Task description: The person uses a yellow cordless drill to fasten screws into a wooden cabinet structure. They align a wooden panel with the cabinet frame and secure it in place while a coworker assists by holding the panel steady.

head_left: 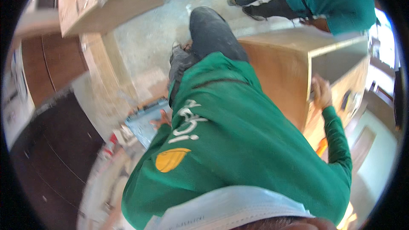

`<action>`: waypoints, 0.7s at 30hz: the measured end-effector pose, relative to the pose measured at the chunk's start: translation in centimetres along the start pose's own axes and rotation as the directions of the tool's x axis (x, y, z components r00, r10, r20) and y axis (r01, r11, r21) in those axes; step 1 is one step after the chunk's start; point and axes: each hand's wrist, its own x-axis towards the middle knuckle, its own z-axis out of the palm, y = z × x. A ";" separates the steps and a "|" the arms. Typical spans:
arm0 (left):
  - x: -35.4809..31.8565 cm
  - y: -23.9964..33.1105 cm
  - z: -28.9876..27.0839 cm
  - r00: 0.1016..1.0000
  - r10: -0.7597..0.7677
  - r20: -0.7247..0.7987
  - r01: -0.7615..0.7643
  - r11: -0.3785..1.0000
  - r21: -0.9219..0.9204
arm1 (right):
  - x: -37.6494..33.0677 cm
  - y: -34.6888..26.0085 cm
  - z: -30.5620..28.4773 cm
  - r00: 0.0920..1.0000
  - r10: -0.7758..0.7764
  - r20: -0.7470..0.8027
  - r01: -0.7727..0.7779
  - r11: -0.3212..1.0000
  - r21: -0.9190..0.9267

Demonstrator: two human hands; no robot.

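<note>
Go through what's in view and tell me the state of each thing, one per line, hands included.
Right hand: gripping the front edge of the wooden cabinet, fingers curled over it.
Left hand: resting on the blue-grey box, fingers spread, not closed.
Wooden cabinet: open at the side, inside looks empty.
Blue-grey box: lying flat on the floor.
Second person: standing behind the cabinet, bent over it.
</note>
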 end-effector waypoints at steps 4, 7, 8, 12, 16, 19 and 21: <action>3.0 6.9 -6.6 0.980 0.190 0.058 -0.197 0.967 0.162 | 0.9 -3.6 -0.4 0.938 -0.016 -0.347 0.038 0.998 0.056; 3.1 15.6 -12.7 0.953 0.267 0.145 -0.303 0.877 0.373 | -1.0 -3.4 0.2 0.854 0.109 -0.509 -0.035 0.988 0.153; 3.0 18.1 -14.2 0.944 0.281 0.171 -0.328 0.845 0.422 | -1.3 -3.4 -0.1 0.870 0.134 -0.475 -0.066 0.985 0.157; 2.4 31.9 -18.9 0.915 0.317 0.249 -0.401 0.653 0.643 | -2.7 -1.3 0.6 0.903 0.184 -0.387 -0.118 0.975 0.189; 2.7 47.2 -19.7 0.863 0.355 0.360 -0.483 0.368 0.794 | -3.2 -1.7 1.2 0.836 0.136 -0.531 -0.222 0.970 -0.101; -0.2 62.7 -15.9 0.749 0.407 0.522 -0.564 -0.019 0.825 | -1.9 -3.1 0.1 0.756 0.209 -0.620 -0.384 0.909 -0.162; -4.9 73.8 -10.7 0.590 0.448 0.671 -0.581 -0.342 0.739 | -1.3 -3.7 0.3 0.635 0.377 -0.674 -0.562 0.824 -0.069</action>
